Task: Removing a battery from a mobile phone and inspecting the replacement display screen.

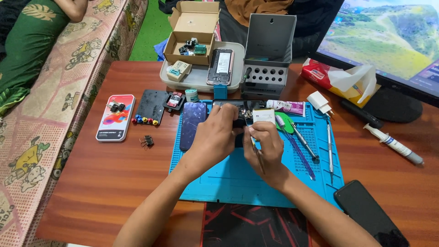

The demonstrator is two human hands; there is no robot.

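Lying at the far left of the reddish-brown wooden surface (pixel 114 174) is a white rectangular package with a red and blue print (pixel 115 117), a small black part resting on it. Just right of it sits a black plate with coloured pins along its lower edge (pixel 150 107), and below that a pair of small black binder clips (pixel 146 141). Further right begins the blue silicone work mat (pixel 228 178), with a dark blue phone back cover (pixel 193 125) at its left edge. The left hand (pixel 216 137) lies curled over the opened black phone (pixel 238 112) in the middle of the mat, fingers pressed down on it, holding it in place. Beside it, the right hand (pixel 265 151) pinches a thin pair of metal tweezers (pixel 257 153), fingers closed on the tool, its tip at the phone's lower edge. The two hands are close together, nearly touching. A white rectangular battery (pixel 264 115) lies just above the right hand, beside a green plastic pick (pixel 286 122). Right of that, a purple-handled tool (pixel 302 155) and two slim metal screwdrivers (pixel 330 144) lie on the mat. Behind the mat stand a beige tray (pixel 201 82) holding an open cardboard box (pixel 191 34) and a grey tool holder (pixel 267 59). At the far right lie a white syringe tube (pixel 394 144) and a black phone lying face-down (pixel 368 212).
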